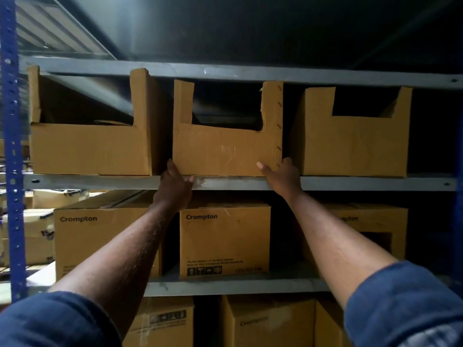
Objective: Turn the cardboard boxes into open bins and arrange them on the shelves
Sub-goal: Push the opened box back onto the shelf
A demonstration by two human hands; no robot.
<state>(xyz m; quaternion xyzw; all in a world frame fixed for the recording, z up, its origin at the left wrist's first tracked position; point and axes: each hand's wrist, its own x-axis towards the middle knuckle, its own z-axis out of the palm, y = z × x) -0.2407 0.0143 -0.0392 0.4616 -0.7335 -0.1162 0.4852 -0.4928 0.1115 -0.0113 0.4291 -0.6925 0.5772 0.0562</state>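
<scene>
Two side bins (pixel 91 149) (pixel 353 151) just beside middle bin (pixel 225 149)

A blue perforated upright (pixel 11 146) stood at the left of grey metal shelves (pixel 350 182). Overhead, a ribbed ceiling panel (pixel 50 28) caught pale light (the rest lay in deep shadow).
</scene>
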